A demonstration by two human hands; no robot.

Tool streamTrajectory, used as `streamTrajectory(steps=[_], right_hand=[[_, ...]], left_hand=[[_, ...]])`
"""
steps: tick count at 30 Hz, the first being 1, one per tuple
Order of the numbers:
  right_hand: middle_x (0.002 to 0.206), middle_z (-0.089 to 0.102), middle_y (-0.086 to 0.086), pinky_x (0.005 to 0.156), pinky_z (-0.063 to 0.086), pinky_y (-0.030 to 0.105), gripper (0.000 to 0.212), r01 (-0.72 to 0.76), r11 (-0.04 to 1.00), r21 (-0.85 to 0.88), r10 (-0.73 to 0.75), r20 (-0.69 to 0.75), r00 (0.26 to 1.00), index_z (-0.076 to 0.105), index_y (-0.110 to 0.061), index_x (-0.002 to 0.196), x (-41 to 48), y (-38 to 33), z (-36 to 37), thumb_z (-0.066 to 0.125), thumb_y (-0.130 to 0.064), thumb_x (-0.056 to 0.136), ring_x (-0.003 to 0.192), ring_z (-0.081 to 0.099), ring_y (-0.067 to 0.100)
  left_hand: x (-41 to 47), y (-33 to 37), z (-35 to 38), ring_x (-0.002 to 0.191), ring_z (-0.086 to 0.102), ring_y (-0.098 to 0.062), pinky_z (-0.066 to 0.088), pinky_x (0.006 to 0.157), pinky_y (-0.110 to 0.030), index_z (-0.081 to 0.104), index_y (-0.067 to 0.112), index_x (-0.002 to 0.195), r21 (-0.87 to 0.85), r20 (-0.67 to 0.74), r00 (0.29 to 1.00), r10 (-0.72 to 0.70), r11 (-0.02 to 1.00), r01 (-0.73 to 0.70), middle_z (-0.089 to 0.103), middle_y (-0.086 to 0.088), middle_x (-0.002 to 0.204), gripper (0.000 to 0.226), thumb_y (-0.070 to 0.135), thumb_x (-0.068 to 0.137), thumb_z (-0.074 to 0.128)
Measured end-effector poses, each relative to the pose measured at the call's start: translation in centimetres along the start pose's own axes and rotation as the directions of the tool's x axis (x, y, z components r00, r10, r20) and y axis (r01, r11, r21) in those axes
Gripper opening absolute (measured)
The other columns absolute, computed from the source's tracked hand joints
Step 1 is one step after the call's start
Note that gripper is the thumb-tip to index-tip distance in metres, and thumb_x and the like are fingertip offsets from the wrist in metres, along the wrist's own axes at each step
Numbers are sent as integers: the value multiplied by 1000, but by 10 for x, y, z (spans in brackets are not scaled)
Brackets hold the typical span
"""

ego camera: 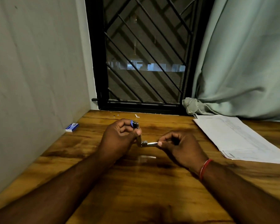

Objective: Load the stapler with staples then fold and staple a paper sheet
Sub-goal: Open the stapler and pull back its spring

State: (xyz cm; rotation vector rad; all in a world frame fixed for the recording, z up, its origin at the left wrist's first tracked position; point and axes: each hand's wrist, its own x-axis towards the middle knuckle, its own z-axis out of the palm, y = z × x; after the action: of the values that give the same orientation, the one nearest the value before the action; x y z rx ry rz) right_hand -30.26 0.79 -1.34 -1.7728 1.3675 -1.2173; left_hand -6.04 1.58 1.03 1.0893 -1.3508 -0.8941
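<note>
So I'm sitting at a wooden table (136, 183) pushed into a corner, plain wall on my left, a barred window (144, 54) straight ahead and a pale green curtain (241, 62) hanging down on the right with its knotted end resting on the table top. Over on the right side, well away from my hands, there's a loose stack of paper sheets (239, 138) lying flat, the corner nearest me pointing toward my right forearm. Nothing folded there as far as I can see.

Both hands are up just above the table in the middle. My left hand (118, 138) is curled around one half of the stapler (140, 138), thumb pressed on the metal part, blue end poking out above my fingers. The stapler is swung wide open, so it makes an L shape: one arm stands up in my left hand, the other sticks out sideways to the right. My right hand (179, 147) is pinching the tip of that sideways arm between thumb and forefinger, other fingers curled in. There's a red thread (204, 168) on that wrist.

Small blue staple box (72, 127) sits far left against the wall, well apart from both hands. A few tiny scraps (137, 116) lie near the window sill.
</note>
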Motion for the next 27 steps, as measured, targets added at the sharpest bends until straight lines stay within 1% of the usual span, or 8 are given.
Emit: streamTrajectory(steps=[2, 4, 8, 12, 14, 21, 24, 27], right_hand=[[91, 84, -11, 77, 59, 19, 9, 25, 1000, -12, -25, -6, 1000, 87, -27, 98, -1, -2, 2, 91, -25, 90, 84, 77, 2], [99, 84, -15, 84, 64, 24, 19, 61, 998, 21, -60, -39, 997, 85, -31, 108, -3, -5, 2, 91, -27, 90, 93, 78, 1], [109, 82, -17, 87, 66, 29, 29, 114, 990, 82, -109, -67, 992, 82, -38, 120, -10, -17, 6, 87, -32, 92, 101, 75, 2], [109, 83, -10, 91, 67, 45, 25, 125, 982, 140, -124, -18, 992, 85, -33, 118, -15, -24, 11, 86, -29, 94, 102, 78, 13], [110, 83, -10, 94, 66, 44, 21, 134, 981, 143, -135, -3, 991, 86, -29, 116, -14, -23, 12, 85, -26, 95, 103, 78, 11], [109, 84, -11, 89, 67, 37, 23, 142, 979, 145, -145, 14, 989, 86, -28, 116, -14, -21, 11, 86, -21, 94, 100, 78, 10], [108, 83, -12, 87, 67, 39, 16, 161, 979, 125, -165, 19, 986, 86, -30, 110, -14, -22, 11, 86, -26, 94, 99, 77, 11], [104, 82, -12, 84, 66, 40, 10, 161, 980, 118, -164, 13, 986, 85, -32, 105, -14, -22, 11, 85, -30, 95, 96, 75, 11]], left_hand=[[0, -2, 1, 91, 83, -23, 63, 68, -25, 72, 14, 115, 31, 24, 1000, -1, 1000, 1, 82, -9, 100, 25, 14, 93, 84], [-1, -4, 3, 92, 83, -20, 67, 77, -34, 73, 17, 115, 69, 60, 998, -12, 998, 8, 83, -6, 100, 24, 16, 93, 83], [-4, -3, 9, 94, 83, -24, 68, 86, -42, 75, 13, 115, 56, 149, 988, -36, 998, 28, 84, -7, 101, 24, 14, 92, 83], [-11, 3, 15, 97, 82, -30, 67, 86, -42, 79, 9, 112, 18, 202, 979, -16, 1000, 13, 85, -9, 99, 39, 24, 77, 90], [-13, 5, 16, 96, 82, -31, 66, 87, -43, 80, 7, 109, 13, 210, 978, -5, 1000, 2, 85, -9, 98, 45, 29, 71, 89], [-14, 10, 14, 93, 83, -19, 68, 81, -31, 73, 13, 116, 52, 222, 975, 14, 998, -26, 85, -6, 97, 52, 22, 69, 93], [-14, 10, 14, 93, 83, -18, 68, 79, -30, 75, 12, 115, 55, 205, 977, 58, 996, -71, 84, -4, 102, 43, 11, 76, 93], [-15, 11, 15, 89, 83, -14, 67, 74, -26, 79, 12, 112, 86, 155, 983, 99, 990, -113, 84, 2, 102, 37, 13, 78, 93]])
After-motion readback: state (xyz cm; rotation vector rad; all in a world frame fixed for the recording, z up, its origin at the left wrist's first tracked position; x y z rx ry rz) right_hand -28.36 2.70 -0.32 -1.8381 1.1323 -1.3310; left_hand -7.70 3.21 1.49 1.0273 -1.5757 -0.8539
